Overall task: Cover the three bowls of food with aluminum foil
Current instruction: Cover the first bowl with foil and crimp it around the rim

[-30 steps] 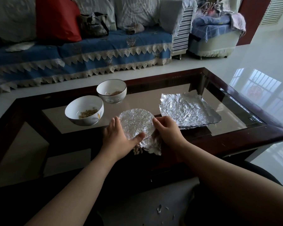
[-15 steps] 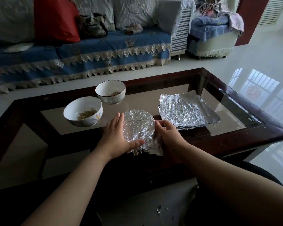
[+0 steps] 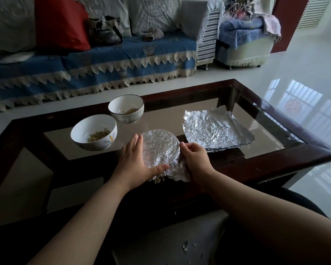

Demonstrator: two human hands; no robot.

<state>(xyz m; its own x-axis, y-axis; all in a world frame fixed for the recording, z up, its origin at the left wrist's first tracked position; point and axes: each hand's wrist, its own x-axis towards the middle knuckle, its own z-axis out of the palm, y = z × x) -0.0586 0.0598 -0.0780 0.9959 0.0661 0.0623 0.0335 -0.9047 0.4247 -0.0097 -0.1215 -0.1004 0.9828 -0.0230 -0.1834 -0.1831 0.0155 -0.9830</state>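
A person's left hand [image 3: 137, 161], fingers straight and together, lies flat against the near-left side of a foil-covered bowl [image 3: 160, 148] with its thumb pressed along the front edge, apparently steadying the bowl while smoothing the wrap down its wall. The right hand [image 3: 194, 156] curls its fingers round the foil at the bowl's right rim, pinching the loose skirt that hangs crumpled toward the table's near edge, a grip that looks meant to crimp the sheet tight under the lip. The bowl sits at the front of a glass-topped coffee table [image 3: 275, 161], within easy reach of both arms. Just to the right lies a stack of creased foil sheets [image 3: 216, 131], kept flat and close, seemingly for the bowls to come. Two uncovered bowls wait to the left: the nearer bowl [image 3: 93, 132] holding a little food, the farther bowl [image 3: 126, 109] behind it, also with a few scraps inside. By this reckoning, one of three is nearly sealed.
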